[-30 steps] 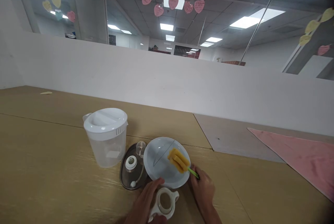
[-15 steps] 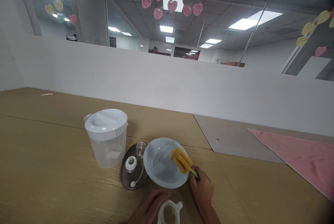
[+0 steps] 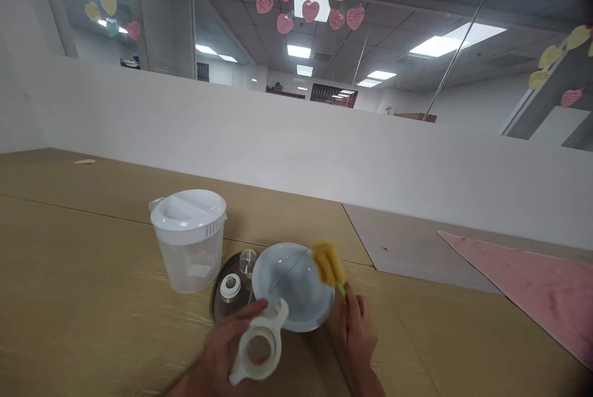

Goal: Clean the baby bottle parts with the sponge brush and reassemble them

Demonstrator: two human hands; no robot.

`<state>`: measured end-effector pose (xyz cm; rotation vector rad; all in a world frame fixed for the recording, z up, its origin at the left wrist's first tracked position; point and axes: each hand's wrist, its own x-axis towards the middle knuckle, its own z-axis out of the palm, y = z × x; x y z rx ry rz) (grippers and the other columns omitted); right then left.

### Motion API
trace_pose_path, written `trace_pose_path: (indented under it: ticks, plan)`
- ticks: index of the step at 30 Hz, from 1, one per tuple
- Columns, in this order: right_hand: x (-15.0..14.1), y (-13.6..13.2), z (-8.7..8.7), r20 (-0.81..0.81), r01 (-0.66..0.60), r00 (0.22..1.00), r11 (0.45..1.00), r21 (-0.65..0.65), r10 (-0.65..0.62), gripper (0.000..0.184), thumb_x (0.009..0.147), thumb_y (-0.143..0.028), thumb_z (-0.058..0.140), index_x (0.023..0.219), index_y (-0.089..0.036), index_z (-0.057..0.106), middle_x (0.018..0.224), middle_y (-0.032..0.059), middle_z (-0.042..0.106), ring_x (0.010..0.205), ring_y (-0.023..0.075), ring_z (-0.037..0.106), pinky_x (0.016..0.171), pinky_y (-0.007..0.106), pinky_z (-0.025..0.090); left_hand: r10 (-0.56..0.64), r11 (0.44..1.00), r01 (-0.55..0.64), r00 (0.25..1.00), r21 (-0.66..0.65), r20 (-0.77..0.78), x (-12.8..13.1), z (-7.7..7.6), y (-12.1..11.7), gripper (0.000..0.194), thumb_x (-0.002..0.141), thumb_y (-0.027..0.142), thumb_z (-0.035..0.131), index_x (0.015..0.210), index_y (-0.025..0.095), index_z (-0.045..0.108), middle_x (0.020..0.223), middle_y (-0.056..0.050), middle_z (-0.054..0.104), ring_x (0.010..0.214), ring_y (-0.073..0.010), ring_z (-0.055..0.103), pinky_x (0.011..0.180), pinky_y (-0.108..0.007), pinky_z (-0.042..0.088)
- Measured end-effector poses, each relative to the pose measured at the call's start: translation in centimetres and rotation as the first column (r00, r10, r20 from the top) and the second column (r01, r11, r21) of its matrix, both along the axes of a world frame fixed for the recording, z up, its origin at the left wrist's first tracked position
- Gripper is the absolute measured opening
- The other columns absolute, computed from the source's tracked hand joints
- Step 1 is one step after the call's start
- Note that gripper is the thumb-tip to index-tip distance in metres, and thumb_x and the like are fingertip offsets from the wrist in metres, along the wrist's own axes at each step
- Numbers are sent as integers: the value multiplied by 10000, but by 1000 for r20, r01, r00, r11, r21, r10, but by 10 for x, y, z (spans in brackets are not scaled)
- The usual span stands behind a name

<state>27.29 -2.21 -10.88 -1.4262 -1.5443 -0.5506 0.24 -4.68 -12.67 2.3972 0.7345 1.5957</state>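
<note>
In my left hand [image 3: 227, 341] is a baby bottle [image 3: 278, 338] with a white two-handled collar, its round mouth turned up towards me. Whether a clear body sits below the collar is hard to see. My right hand [image 3: 360, 330] grips the green handle of a bottle brush [image 3: 328, 263], whose yellow sponge head is raised over the right rim of a white bowl [image 3: 296, 323]. A dark oval tray [image 3: 217, 301] left of the bowl carries a white ring with a teat [image 3: 230, 286] and a clear cap [image 3: 248, 263]. My left hand partly covers this tray.
A translucent pitcher [image 3: 189, 255] with a white lid stands behind and left of the tray. At the right lies a pink cloth [image 3: 523, 276]. A white wall [image 3: 278, 144] runs along the back of the brown table [image 3: 92, 273].
My left hand has brought the baby bottle up and leftward from the bottom edge, to the front of the bowl. The brush has tipped more upright and shifted slightly right.
</note>
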Motion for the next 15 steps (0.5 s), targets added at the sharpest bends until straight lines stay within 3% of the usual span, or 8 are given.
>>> trace_pose_path:
  ticks: [3, 6, 10, 15]
  plan:
    - [-6, -4, 2, 182, -107, 979, 991, 80, 91, 355, 939, -307, 390, 1250, -223, 539, 739, 40, 580, 581, 109, 556, 485, 184, 399, 269, 951, -268, 963, 155, 15, -16, 27, 13, 519, 853, 264, 515, 1324, 270, 296, 1265, -125, 546, 1135, -267, 561, 868, -443, 521]
    - [-11, -10, 7, 343, -263, 912, 962, 72, 224, 419, 925, -246, 450, 1343, -259, 442, 749, 23, 588, 608, 93, 568, 524, 178, 422, 451, 872, -438, 893, 219, -8, -25, 41, 23, 421, 825, 187, 531, 1210, 275, 385, 1227, -84, 556, 1148, -267, 534, 1008, -542, 379]
    - [-13, -13, 13, 447, -411, 814, 912, -6, 370, 454, 914, -143, 448, 1360, -225, 424, 684, -4, 576, 570, 75, 546, 561, 196, 418, 517, 838, -502, 856, 216, -19, -30, 44, 27, 392, 791, 125, 529, 1138, 279, 434, 1230, -77, 526, 1201, -265, 465, 1030, -584, 312]
    - [-14, -11, 15, 484, -400, 806, 916, 20, 342, 358, 907, -117, 448, 1228, -215, 574, 601, -19, 530, 510, 70, 487, 505, 210, 356, 548, 822, -530, 835, 209, -37, -29, 48, 25, 444, 773, -14, 446, 1112, 271, 486, 1224, -86, 509, 1240, -268, 403, 942, -483, 433]
